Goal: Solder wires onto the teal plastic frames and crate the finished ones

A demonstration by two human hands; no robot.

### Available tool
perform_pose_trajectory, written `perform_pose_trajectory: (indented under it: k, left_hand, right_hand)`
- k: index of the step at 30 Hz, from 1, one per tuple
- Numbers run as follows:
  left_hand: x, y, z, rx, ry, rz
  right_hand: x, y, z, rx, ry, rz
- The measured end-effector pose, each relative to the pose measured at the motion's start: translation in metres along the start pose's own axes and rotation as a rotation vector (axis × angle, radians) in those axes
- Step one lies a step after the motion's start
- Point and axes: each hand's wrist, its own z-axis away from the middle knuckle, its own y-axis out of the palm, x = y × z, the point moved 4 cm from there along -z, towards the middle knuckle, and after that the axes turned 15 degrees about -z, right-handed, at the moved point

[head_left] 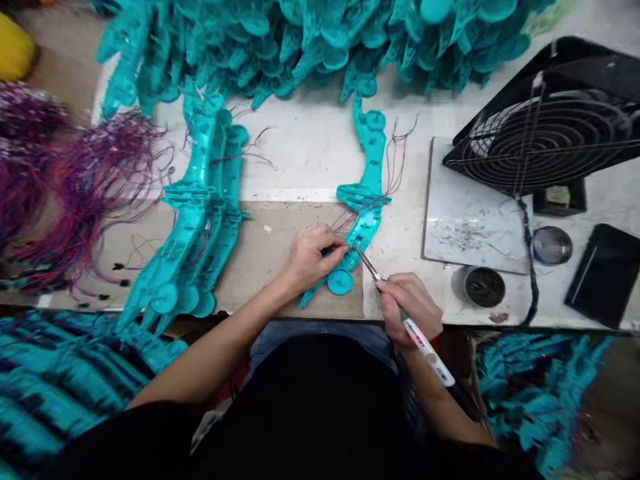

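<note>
Left hand (pixel 313 257) pinches one teal shell (pixel 367 193); right hand (pixel 410 307) grips one soldering iron (pixel 423 343).

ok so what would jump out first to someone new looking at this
Teal plastic shells heap along the table's far edge, with a purple wire tangle at left. At centre, the right hand holds a soldering iron to one teal shell that the left hand steadies.

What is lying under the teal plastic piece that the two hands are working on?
Under the teal plastic piece a brown mat carries its lower end; the white table carries its upper part. The left hand covers the spot beside the soldering iron, held by the right hand.
</note>
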Motion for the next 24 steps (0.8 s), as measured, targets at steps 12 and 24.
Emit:
perform_pose_trajectory:
  k: [12,24]
  left_hand:
    - [-0.0019,-0.0016,-0.0004,0.006,-0.019,-0.003]
    - [-0.0011,-0.0013,-0.0007,0.011,-0.031,-0.008]
  right_hand:
    - [0.0014,0.0041,-0.0024,0.058,0.012,-0.013]
    - [0.0029,0.0002,-0.0027,-0.038,0.007,-0.016]
